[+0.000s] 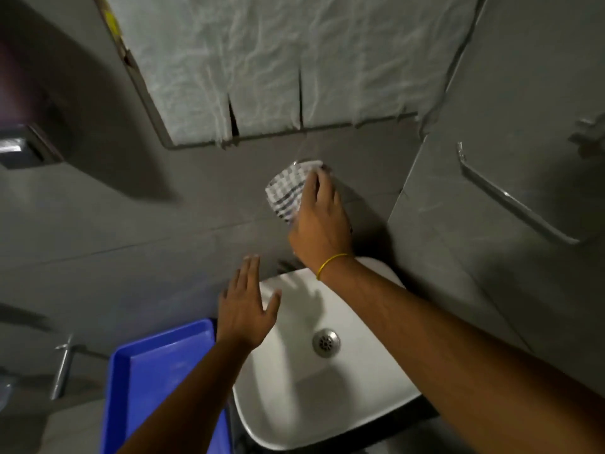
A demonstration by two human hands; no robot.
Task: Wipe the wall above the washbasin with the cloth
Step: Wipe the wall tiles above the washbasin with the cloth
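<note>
We judge wiping underway: our right hand [322, 221] presses the checked cloth [288, 191], fingers closed over it, flat against the grey wall [196, 211] above the washbasin [327, 388]. Left hand [244, 309] hovers open, empty (fingers spread). Next: sweep untouched tile sideways.

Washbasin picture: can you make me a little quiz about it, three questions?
1. True or false: the right hand presses the checked cloth on the wall.
2. Which colour is the tray beside the washbasin? A red, B blue, C green.
3. What does the left hand hold?

Key: 1 true. 2 B. 3 nothing; it is open, fingers spread.
</note>
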